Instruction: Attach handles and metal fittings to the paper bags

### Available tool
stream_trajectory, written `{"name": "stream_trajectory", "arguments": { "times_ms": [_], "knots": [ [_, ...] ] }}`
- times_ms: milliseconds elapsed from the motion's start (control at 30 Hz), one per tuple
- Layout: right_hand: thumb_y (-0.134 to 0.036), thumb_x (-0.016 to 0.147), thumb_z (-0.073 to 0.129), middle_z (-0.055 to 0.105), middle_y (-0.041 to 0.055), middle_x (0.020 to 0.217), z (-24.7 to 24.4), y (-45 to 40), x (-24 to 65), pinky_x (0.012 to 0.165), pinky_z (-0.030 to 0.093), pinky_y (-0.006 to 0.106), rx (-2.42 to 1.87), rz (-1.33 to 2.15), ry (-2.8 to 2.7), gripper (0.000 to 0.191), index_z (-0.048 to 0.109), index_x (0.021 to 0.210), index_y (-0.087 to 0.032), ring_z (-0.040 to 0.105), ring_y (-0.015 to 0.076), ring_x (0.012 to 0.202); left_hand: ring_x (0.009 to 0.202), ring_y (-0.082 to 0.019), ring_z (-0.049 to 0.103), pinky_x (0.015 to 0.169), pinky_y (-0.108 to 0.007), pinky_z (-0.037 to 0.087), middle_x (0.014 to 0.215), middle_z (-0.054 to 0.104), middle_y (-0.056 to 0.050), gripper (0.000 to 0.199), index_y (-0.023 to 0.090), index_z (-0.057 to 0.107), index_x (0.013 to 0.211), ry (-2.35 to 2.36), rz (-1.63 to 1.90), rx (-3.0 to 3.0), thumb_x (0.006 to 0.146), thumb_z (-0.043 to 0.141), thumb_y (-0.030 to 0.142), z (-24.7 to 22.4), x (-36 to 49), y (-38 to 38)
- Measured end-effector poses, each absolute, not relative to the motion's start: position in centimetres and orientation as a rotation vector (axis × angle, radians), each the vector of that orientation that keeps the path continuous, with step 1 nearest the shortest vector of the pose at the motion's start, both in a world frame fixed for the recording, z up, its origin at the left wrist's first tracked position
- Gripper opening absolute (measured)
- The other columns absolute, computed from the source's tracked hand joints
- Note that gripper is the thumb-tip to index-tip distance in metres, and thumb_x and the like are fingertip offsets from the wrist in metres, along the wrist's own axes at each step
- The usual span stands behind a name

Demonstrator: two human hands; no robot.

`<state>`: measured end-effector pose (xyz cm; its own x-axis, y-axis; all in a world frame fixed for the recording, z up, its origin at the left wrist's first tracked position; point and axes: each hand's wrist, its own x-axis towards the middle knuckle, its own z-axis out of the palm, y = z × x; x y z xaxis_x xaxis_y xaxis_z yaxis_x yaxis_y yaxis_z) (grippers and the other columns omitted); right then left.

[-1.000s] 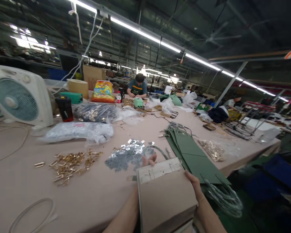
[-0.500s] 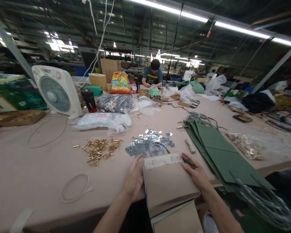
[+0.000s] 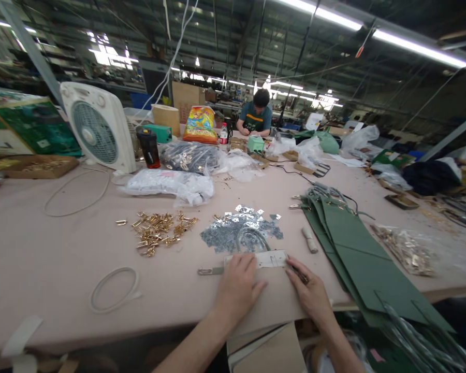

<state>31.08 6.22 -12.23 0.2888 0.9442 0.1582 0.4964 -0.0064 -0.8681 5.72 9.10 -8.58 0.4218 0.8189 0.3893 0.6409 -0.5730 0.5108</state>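
A flat tan paper bag (image 3: 275,291) lies on the pink table (image 3: 54,243) at its near edge, its white top strip pointing away from me. My left hand (image 3: 237,287) presses flat on the bag's left side. My right hand (image 3: 309,292) rests on its right side with fingers spread. Beyond the bag lie a pile of silver metal pieces (image 3: 236,230), a clear looped handle (image 3: 251,239) and a heap of gold clips (image 3: 157,231). A small metal tool (image 3: 209,271) sits just left of my left hand.
A fanned stack of green bags (image 3: 357,243) lies to the right, a bag of gold fittings (image 3: 407,251) beyond it. A white fan (image 3: 99,127), plastic-wrapped parts (image 3: 171,186), and a white loop (image 3: 112,289) stand left. A person (image 3: 258,114) works at the far end.
The tan bag came down from being held up in both hands to lying flat on the table. Both hands shifted from its edges onto its face. The camera tilted down and left.
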Motion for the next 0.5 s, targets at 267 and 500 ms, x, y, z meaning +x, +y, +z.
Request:
{"name": "stream_trajectory", "arguments": {
  "times_ms": [267, 500],
  "knots": [
    [-0.037, 0.098, 0.062, 0.06, 0.009, 0.147, -10.6, 6.4, 30.3, 0.119, 0.038, 0.067, -1.608, -0.114, -1.8, 0.025, 0.076, 0.117, -0.03, 0.045, 0.036, 0.144, 0.125, -0.031, 0.056, 0.105, -0.052, 0.051, 0.134, 0.068, -0.006, 0.059, 0.022, 0.065, 0.125, 1.303, 0.931, 2.344, 0.075, 0.091, 0.041, -9.6, 6.2, 10.3],
    [-0.026, 0.1, 0.062, 0.065, 0.007, 0.136, -9.9, 8.5, 26.8, 0.114, 0.046, 0.057, -1.325, 0.06, -2.113, 0.023, 0.072, 0.12, -0.032, 0.051, 0.0288, 0.138, 0.131, -0.029, 0.056, 0.115, -0.053, 0.041, 0.139, 0.068, -0.005, 0.046, 0.025, 0.065, 0.127, 1.261, 1.02, 2.354, 0.089, 0.077, 0.048, -10.5, 6.2, 10.5]
  ]
}}
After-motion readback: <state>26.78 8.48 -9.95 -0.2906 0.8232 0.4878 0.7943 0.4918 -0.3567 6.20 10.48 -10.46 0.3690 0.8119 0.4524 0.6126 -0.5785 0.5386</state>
